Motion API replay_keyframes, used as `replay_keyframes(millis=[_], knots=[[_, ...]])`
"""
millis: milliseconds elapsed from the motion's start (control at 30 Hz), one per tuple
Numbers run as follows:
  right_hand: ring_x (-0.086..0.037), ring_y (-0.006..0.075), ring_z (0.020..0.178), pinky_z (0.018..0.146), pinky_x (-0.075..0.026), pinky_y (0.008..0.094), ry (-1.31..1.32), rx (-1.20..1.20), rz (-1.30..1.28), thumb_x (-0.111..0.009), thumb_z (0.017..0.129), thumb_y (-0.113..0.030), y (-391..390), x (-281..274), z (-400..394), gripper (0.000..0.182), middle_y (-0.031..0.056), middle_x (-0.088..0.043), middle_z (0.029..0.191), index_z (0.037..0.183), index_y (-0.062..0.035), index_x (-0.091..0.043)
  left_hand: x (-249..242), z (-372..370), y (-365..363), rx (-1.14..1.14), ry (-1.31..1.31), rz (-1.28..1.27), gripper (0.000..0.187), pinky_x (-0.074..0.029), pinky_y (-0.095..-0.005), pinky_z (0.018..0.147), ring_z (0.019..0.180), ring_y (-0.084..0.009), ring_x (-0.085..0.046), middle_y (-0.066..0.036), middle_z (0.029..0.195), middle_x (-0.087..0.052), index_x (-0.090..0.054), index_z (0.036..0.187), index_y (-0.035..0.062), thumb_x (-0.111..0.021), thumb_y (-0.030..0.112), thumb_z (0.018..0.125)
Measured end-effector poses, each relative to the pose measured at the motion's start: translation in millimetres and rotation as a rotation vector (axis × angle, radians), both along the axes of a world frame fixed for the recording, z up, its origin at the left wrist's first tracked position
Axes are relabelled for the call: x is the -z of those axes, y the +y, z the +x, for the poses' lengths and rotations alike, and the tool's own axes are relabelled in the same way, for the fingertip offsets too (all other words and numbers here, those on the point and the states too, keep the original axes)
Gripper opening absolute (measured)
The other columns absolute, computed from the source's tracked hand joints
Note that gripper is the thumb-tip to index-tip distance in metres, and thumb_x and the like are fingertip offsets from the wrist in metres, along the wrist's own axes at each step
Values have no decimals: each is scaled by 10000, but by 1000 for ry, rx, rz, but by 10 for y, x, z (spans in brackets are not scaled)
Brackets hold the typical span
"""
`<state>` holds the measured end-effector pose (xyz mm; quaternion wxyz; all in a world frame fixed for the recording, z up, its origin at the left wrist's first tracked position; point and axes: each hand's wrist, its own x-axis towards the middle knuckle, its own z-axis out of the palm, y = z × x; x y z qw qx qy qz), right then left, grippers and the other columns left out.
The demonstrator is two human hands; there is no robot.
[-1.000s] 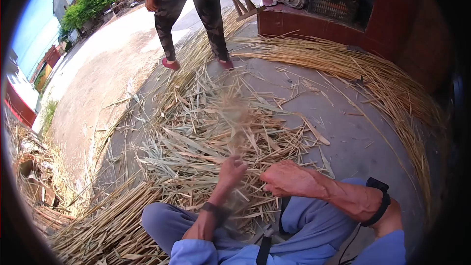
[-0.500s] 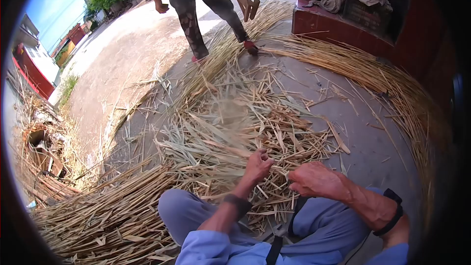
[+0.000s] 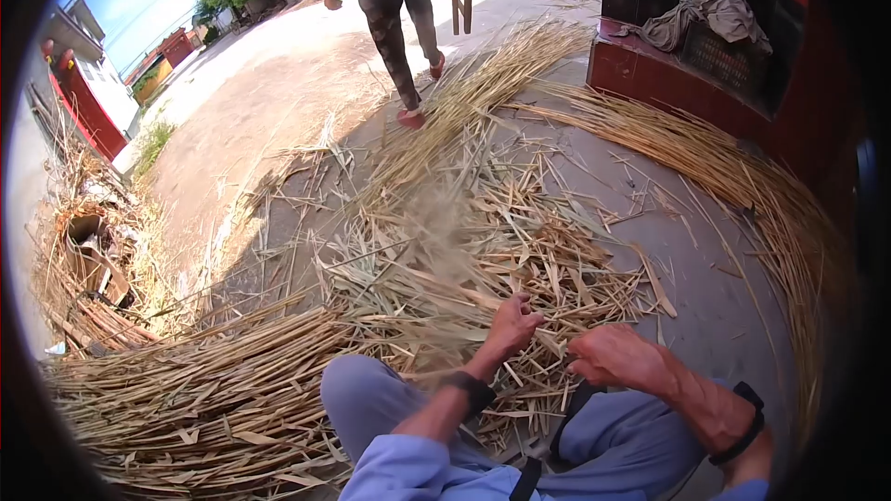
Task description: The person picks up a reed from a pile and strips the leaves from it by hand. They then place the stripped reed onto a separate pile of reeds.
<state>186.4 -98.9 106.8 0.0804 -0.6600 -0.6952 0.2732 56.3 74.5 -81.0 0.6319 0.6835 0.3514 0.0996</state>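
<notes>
My left hand (image 3: 515, 325) is held over a loose heap of dry reed leaves and husks (image 3: 557, 264), its fingers curled closed. Close by on the right, my right hand (image 3: 614, 355) is also closed, with the fingertips turned towards the left one. Whatever lies between the fingers of either hand is too small or hidden to make out. A thick layer of long reed stalks (image 3: 213, 390) lies on the ground at my left, beside my bent knee.
More long stalks (image 3: 687, 139) curve round on the right, and another bundle (image 3: 483, 93) lies ahead. A person (image 3: 399, 28) carrying a wooden stool (image 3: 461, 5) walks beyond it. A grey cloth (image 3: 729, 14) rests on a red-edged ledge (image 3: 650, 70). Brush and scraps (image 3: 93, 260) lie far left.
The person with the stool has stepped farther away. My view has turned slightly, so the scene sits more to the right. Both my hands stay closed and close together over the heap.
</notes>
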Motion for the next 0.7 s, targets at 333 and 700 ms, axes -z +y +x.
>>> replay_keyframes(millis=[333,700], knots=[[-640,416,796,716,-490,505,-69,-2,-113,-630,886,-284,58,12,-21,278,201,-621,743,849,-11,-596,-185,-14,4,-98,-37,-105,657,-537,-323,740,868,-208,-670,-183,1014,-687,-457,1369,-104,-693,187,829],[-648,422,836,738,-502,505,-15,8,-182,-609,863,-218,99,-105,-14,234,231,-639,792,857,15,-620,-1002,-187,-16,-1,-69,-183,618,-554,-316,765,963,-214,-667,-180,1199,-649,-469,1380,-74,-690,225,886]])
